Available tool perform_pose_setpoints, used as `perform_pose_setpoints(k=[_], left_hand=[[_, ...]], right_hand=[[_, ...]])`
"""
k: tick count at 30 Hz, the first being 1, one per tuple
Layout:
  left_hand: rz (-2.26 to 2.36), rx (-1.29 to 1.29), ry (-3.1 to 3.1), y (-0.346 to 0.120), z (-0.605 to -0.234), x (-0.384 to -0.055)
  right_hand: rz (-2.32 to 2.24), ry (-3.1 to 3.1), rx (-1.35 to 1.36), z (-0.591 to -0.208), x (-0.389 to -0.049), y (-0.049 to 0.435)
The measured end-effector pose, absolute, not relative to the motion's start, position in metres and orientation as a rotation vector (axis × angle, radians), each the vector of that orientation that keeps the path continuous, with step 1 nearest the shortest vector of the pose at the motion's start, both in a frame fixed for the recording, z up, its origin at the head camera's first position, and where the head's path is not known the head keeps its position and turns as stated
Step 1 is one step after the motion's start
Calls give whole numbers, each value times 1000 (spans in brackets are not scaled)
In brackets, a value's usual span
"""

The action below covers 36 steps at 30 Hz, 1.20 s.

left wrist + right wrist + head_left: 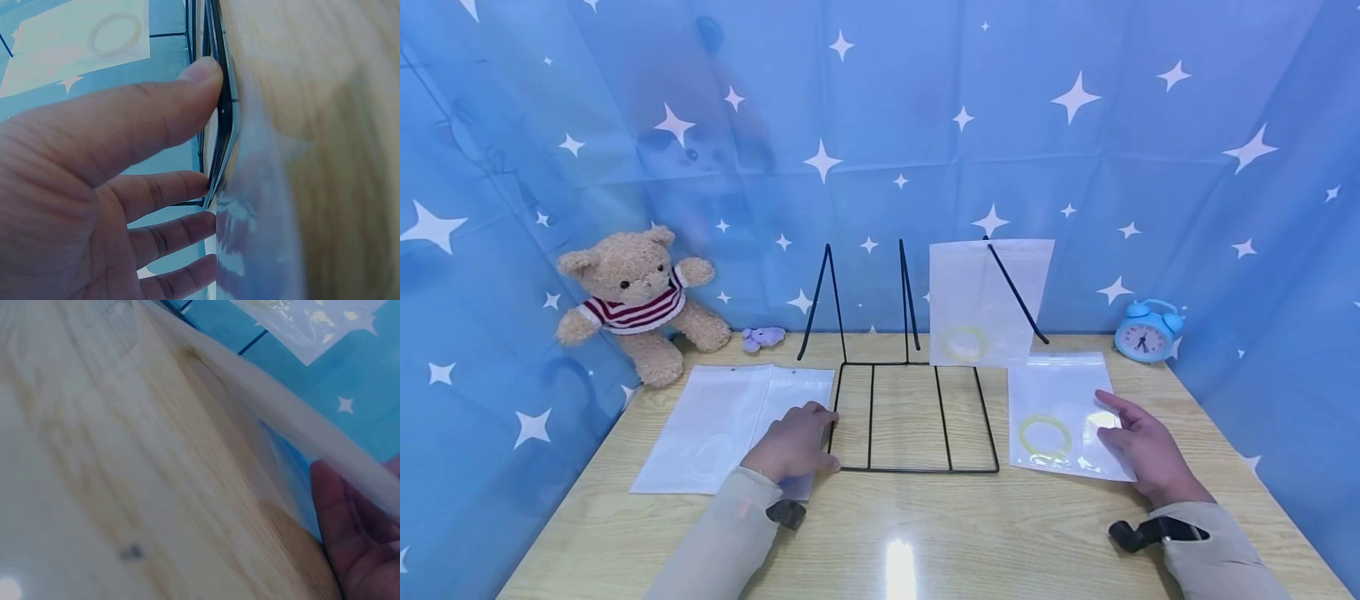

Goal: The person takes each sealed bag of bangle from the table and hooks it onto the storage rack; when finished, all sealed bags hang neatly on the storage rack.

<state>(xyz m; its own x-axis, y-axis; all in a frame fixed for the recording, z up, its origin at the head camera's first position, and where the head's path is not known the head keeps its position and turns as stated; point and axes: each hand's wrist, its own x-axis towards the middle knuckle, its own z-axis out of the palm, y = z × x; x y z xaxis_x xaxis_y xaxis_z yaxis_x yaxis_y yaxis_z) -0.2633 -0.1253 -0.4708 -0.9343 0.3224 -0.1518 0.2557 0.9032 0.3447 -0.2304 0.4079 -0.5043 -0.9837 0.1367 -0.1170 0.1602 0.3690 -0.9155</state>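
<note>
A zip-lock bag (1060, 387) with a yellow ring (1045, 436) is at the right of the table, raised off the wood in the right wrist view. My right hand (1150, 454) pinches its right edge, fingertips (328, 487) below the sheet. My left hand (796, 442) touches the left side of the black wire rack (917, 471), thumb and fingers spread and fairly straight. Another zip-lock bag (981, 292) with a yellow ring hangs from the rack's right hook. Overlapping whitish bags (700, 425) lie at left, partly under my left hand and forearm.
A teddy bear (632, 312) in a striped shirt leans at the back left, beside a small purple toy (763, 338). A blue alarm clock (1146, 335) stands at the back right. A starry blue curtain (880, 117) surrounds the wooden table (1000, 533).
</note>
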Motion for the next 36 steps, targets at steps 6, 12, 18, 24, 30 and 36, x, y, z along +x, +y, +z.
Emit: perform_pose_setpoints(k=[6, 12, 18, 24, 30, 36], left_hand=[[473, 445, 2867, -126, -472, -264], [479, 448, 2868, -126, -473, -264], [484, 447, 2864, -126, -473, -264], [478, 452, 2867, -126, -474, -264], [484, 441, 2862, -126, -472, -264], [482, 431, 2858, -125, -470, -263]], right_hand=[[-1700, 2570, 253, -502, -230, 406], [-1676, 2585, 257, -500, -228, 403], [-1673, 2614, 281, -500, -230, 403], [-1777, 2552, 329, -500, -230, 406], [-1855, 2450, 432, -499, -228, 407], [-1988, 2331, 513, -495, -227, 404]])
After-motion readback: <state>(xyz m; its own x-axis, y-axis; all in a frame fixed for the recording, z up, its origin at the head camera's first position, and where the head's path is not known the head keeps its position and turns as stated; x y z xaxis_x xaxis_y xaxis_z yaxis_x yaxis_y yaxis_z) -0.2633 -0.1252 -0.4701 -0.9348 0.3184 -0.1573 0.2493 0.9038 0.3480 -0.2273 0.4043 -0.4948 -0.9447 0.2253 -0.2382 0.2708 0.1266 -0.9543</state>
